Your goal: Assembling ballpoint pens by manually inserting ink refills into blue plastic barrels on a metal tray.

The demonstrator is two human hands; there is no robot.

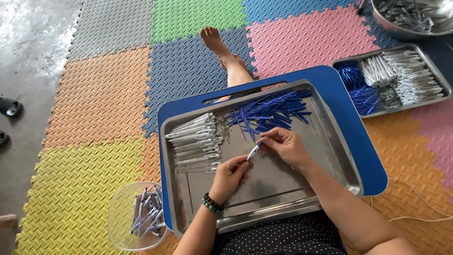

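One steel tray (330, 156) rests on your blue lap board (363, 141), holding a heap of blue refills (271, 113) at its far edge and a row of white pen barrels (196, 141) at its left. Your right hand (285, 146) and left hand (230, 175) both pinch one pen (255, 151) over the tray's middle. Smaller: a clear bowl (120, 208) of finished pens, left of your knee.

The scene is evenly lit by soft daylight, with only faint shadows cast under the hands. Glare is seen on the wet concrete floor (28, 33) far left and on the metal tray (278, 189). Edges are slightly bent by wide-angle distortion.
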